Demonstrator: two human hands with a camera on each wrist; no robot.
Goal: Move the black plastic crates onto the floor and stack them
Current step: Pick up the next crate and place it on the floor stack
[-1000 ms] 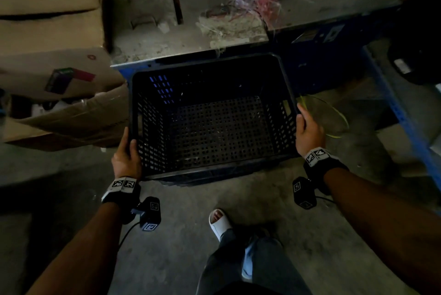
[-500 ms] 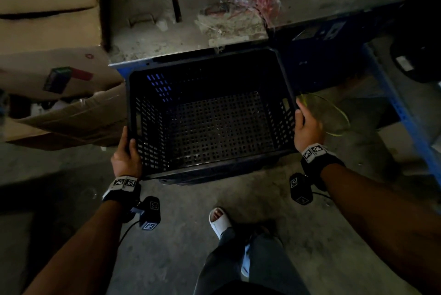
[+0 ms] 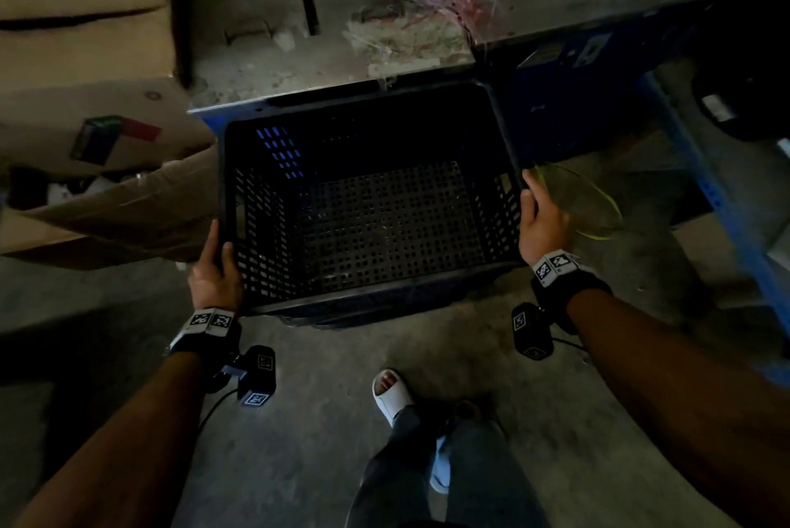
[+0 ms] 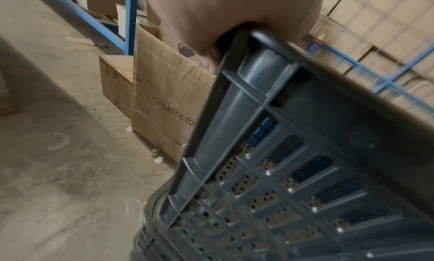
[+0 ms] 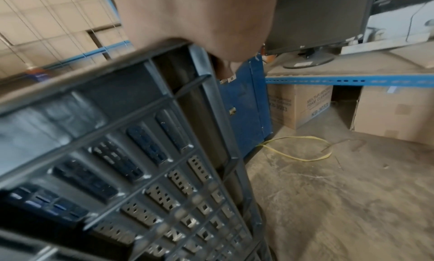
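Observation:
I hold an empty black perforated crate (image 3: 376,220) level in front of me by its two short sides. My left hand (image 3: 213,267) grips the left rim, thumb on top and fingers under the lip. My right hand (image 3: 540,220) grips the right rim the same way. The left wrist view shows the left hand (image 4: 223,14) curled over the crate (image 4: 305,172) corner. In the right wrist view the right hand (image 5: 199,19) wraps the crate (image 5: 117,153) edge. Just beneath it the dark rim of a second crate (image 3: 342,320) shows on the floor; whether they touch I cannot tell.
A blue metal bench (image 3: 577,57) with plastic scraps stands right behind the crate. Open cardboard boxes (image 3: 107,194) crowd the left. Blue shelving (image 3: 705,185) runs along the right, with a yellow strap loop (image 3: 590,202) on the floor. My sandalled foot (image 3: 391,395) is near the crate's front.
The crate and both hands have shifted slightly forward toward the bench. Both grips on the rims are unchanged.

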